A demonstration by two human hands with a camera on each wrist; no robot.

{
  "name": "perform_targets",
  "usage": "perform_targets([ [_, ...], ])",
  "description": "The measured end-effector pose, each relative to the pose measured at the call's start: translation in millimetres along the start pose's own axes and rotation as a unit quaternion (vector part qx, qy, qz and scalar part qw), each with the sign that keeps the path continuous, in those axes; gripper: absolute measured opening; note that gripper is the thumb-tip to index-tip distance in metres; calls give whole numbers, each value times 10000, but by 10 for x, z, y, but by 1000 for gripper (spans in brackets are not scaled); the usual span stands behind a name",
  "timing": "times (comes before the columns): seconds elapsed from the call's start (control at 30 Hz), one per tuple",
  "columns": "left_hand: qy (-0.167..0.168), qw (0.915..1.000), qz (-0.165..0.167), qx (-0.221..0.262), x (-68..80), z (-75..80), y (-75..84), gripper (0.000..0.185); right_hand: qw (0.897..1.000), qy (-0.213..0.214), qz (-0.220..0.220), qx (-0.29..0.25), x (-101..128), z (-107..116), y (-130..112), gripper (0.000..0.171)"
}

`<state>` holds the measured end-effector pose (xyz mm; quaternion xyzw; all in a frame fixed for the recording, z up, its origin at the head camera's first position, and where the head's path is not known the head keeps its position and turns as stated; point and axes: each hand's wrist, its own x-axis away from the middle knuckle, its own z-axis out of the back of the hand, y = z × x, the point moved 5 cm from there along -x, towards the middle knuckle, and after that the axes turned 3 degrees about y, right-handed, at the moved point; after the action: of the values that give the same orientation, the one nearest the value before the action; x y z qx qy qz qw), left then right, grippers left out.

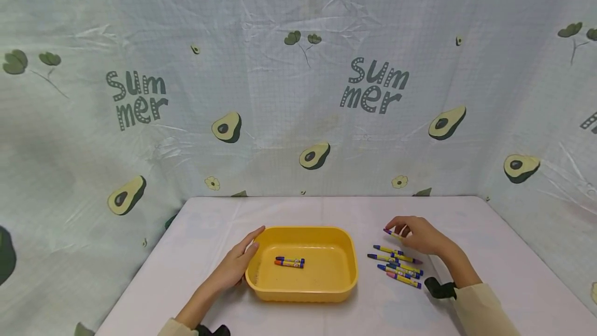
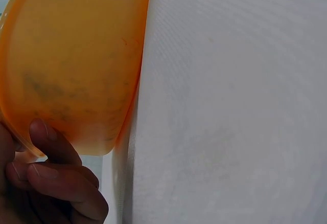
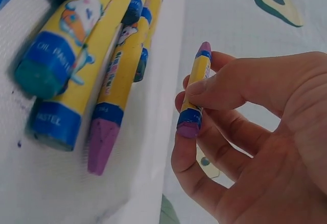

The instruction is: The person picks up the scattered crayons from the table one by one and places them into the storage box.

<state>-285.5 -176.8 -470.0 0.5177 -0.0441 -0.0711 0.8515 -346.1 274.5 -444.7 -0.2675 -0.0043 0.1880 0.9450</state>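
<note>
In the head view, my left hand (image 1: 233, 265) grips the left rim of a yellow plastic tray (image 1: 308, 295). Its fingers curl at the tray's outer side in the left wrist view. Inside the tray lie two oil pastels, an orange one (image 1: 289, 264) and a dark-tipped one (image 1: 290, 259), side by side. My right hand (image 1: 422, 236) is beyond the tray's right side, pinching a purple oil pastel (image 3: 201, 65) between thumb and fingers, lifted off the table. Below that hand, several loose oil pastels (image 1: 404, 268) lie in a pile, among them another purple one (image 3: 104, 142).
A white cloth covers the table (image 1: 280, 211). Behind it hangs a pale curtain (image 1: 275, 87) printed with avocados and lettering, which also runs down both sides. The pastel pile lies close to the tray's right wall.
</note>
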Motion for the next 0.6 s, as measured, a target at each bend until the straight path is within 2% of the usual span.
perform_targets([
  [0.6,5,9999,2,-159,7,6,-27,50,9990,64,428,60,3,31,-275,41],
])
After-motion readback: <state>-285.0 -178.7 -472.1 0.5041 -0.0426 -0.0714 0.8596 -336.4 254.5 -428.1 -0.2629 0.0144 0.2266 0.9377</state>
